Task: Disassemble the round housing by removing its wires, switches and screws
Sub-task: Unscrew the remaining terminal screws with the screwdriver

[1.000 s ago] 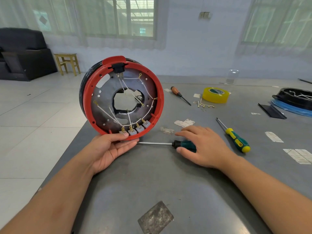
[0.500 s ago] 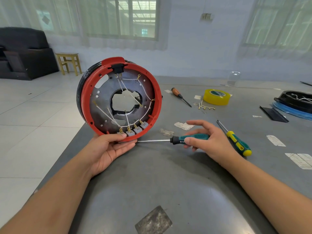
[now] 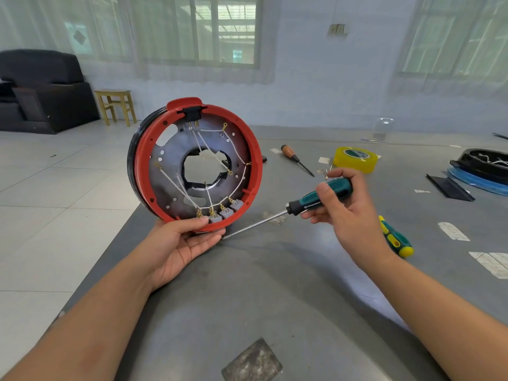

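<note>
The round housing is held upright on edge above the left hand. To its right, a screwdriver is held in the right hand. Beyond the right hand a tape roll lies on the table; another screwdriver lies just right of it.

My left hand props the red round housing upright; my right hand grips a teal screwdriver beside its 4 switches.
</note>
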### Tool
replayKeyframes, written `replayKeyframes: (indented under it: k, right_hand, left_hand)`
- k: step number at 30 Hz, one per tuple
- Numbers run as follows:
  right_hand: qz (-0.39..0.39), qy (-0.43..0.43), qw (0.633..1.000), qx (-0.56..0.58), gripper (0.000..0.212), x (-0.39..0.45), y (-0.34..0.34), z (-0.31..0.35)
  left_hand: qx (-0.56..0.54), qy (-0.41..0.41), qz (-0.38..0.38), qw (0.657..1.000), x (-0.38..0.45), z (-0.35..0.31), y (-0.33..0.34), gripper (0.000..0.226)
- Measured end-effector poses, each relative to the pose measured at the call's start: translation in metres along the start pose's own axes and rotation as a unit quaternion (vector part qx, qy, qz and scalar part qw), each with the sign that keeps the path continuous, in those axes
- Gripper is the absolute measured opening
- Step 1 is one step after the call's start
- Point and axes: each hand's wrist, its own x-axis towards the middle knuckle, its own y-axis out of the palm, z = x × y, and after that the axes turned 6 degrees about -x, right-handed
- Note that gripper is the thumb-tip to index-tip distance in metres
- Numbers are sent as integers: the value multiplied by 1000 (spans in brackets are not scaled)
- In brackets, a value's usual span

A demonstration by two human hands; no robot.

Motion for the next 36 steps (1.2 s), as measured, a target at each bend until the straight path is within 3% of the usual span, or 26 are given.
replayKeyframes:
  k: [3, 10, 14, 36]
  right_hand:
    - [-9, -10, 999, 46, 14, 8, -10, 7]
    - [-3, -17, 997, 70, 35, 12, -14, 13]
    - [2, -27, 999, 46, 36, 10, -9, 13]
    - [10, -129, 985, -116, 38, 0, 4, 42]
  left_hand:
    - [11, 16, -1, 1000, -1, 1, 1, 64]
    - [46, 40, 8, 998, -3, 2, 4, 67]
    - [63, 51, 2, 997, -2, 5, 5, 61]
    - [121, 158, -47, 979, 8, 20, 0, 79]
